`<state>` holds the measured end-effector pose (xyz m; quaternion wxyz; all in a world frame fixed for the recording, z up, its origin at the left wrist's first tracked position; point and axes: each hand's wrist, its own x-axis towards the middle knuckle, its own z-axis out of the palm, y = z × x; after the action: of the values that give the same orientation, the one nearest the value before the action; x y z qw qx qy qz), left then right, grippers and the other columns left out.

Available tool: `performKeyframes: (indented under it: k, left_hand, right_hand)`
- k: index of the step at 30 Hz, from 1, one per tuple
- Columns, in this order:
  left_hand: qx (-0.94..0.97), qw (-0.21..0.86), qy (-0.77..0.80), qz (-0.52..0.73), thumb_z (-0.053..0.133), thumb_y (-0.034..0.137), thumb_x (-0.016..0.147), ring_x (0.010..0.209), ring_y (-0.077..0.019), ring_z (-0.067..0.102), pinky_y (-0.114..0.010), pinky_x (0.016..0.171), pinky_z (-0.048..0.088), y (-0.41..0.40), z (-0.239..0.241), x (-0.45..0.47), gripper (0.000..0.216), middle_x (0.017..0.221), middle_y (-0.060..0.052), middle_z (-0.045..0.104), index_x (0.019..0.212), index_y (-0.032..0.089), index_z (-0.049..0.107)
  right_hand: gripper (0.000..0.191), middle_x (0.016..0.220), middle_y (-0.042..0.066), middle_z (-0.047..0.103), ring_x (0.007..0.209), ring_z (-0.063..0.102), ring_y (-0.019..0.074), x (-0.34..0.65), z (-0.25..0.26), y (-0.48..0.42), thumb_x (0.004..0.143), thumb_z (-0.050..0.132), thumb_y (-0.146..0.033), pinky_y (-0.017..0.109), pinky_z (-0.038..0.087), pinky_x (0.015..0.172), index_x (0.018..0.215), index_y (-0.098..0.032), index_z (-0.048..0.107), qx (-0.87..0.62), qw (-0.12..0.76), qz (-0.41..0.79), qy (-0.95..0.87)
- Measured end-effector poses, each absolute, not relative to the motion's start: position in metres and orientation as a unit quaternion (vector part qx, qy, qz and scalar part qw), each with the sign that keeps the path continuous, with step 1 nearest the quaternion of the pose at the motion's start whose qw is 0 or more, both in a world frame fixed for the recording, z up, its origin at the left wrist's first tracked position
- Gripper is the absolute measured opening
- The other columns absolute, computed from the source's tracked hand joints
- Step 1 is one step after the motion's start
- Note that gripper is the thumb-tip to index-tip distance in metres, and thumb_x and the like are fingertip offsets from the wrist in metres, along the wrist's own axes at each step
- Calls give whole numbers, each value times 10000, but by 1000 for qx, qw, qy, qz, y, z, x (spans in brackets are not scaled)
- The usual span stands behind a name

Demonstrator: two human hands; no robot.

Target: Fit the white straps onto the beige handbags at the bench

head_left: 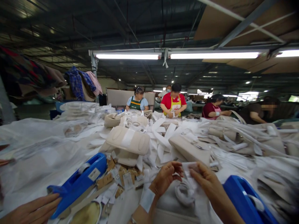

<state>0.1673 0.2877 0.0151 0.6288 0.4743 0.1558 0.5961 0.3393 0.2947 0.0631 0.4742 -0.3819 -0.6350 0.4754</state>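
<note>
My right hand (207, 183) pinches a thin, translucent white strip (188, 169) between thumb and fingers. My left hand (167, 175) is beside the strip's left edge, its fingers curled but apart, with nothing plainly gripped between them. A white band circles my left wrist. Below the strip lies a coiled strap in pale wrapping (184, 193), over beige material. Left of my hands are several brown cardboard tags (122, 174) with white labels. A blue tape dispenser (249, 199) stands to the right of my right forearm.
Another person's hand (35, 208) touches a second blue tape dispenser (93, 166) at left. A round tin (87, 213) sits at the front edge. Beige bags (127, 140), white strips and plastic wrapping (46, 161) pile across the table. Several people work beyond it.
</note>
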Motion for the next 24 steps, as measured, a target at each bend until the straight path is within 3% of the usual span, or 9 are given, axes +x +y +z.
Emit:
performKeyframes:
  k: [5,10,13,18,24]
  left_hand:
    - [515,555,303,579,768,410,739,504,-65,459,-198,483,353,292,11,169,337,645,9,540,759,112,612]
    - [501,512,346,606,741,499,706,451,-63,422,-199,441,343,295,8,170,415,572,39,485,687,149,517]
    - [527,447,394,606,656,556,746,462,-78,430,-216,452,375,297,9,169,427,577,42,466,695,169,483]
    - [549,349,490,580,418,508,899,627,-139,564,-260,599,472,305,2,165,352,703,-7,552,829,182,526]
    - [650,183,592,440,468,273,917,952,-226,564,-375,942,391,306,-10,174,237,884,-83,625,732,179,582]
  right_hand:
    - [134,753,22,636,743,590,225,326,36,292,696,590,-309,320,437,666,777,-208,554,-407,419,370,-722]
    - [370,741,-16,641,607,588,191,319,23,277,714,669,-378,276,403,562,896,-256,371,-364,471,544,-591]
    - [450,767,-29,632,618,580,177,323,25,269,722,706,-356,260,396,571,1014,-266,375,-316,477,600,-559]
    - [386,933,26,653,732,559,178,365,40,262,730,689,-362,267,394,637,1057,-216,545,-407,504,510,-566]
    - [449,938,40,678,829,562,246,457,81,244,653,666,-481,318,402,682,1033,-242,663,-568,483,332,-577]
